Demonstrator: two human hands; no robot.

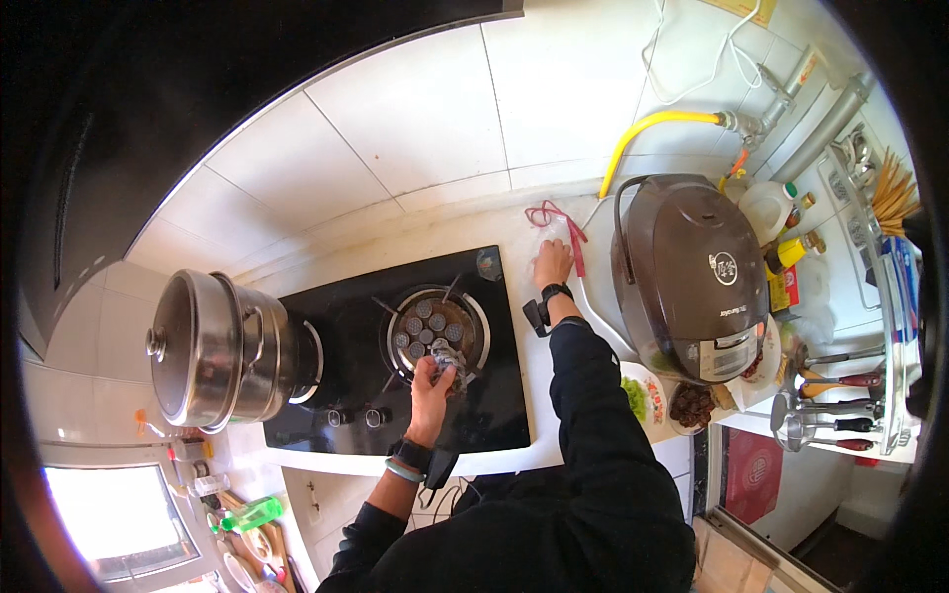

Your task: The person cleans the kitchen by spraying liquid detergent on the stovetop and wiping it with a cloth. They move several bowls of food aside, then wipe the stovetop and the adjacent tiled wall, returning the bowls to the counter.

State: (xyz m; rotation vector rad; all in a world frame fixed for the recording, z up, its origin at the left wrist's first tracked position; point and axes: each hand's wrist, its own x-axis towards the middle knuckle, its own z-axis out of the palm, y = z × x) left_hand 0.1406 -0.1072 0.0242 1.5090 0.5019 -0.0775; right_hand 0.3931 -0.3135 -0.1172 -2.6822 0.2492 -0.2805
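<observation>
My left hand (428, 394) grips a crumpled grey rag (448, 363) at the near side of the right burner (437, 322) of a black glass gas hob (352, 378). Several round perforated discs show in the middle of that burner, inside a metal ring. Part of the burner is hidden under the rag. To the right of the hob, my right hand (554, 261) reaches to the back of the white countertop (537, 363). Its fingertips are at what looks like a clear plastic bag, beside a dark red ribbon (577, 252). Whether those fingers hold the bag I cannot tell.
A lidded steel steamer pot (252, 348) stands on the left burner. On the right is a brown rice cooker (689, 274), with a plate of chopped greens (635, 396) and a bowl of dark food (689, 406) in front. A yellow gas hose (637, 130) runs behind.
</observation>
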